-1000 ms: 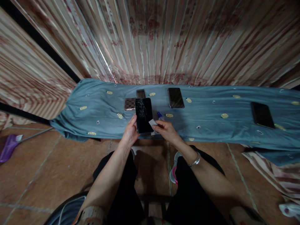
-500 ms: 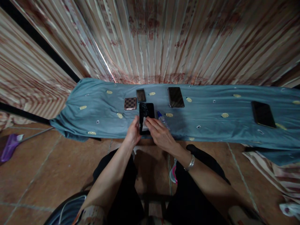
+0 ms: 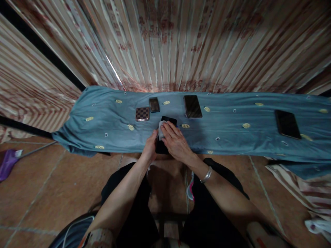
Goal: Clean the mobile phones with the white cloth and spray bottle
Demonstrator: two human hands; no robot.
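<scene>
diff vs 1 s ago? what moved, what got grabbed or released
The black phone went from tilted up to flat on the blue cloth. The right hand moved from beside it onto its screen, pressing the white wipe. The left hand still grips its left edge. The other phones stayed put; the small bottle is now hidden.

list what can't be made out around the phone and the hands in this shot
Head view:
- Black phone: its screen is mostly covered by the right hand and white wipe.
- Left hand: its fingertips are tucked at the phone's edge, so the grip is unclear.
- Small dark phone: too small for detail.
- Whatever lies under the right hand on the blue cloth is hidden.
</scene>
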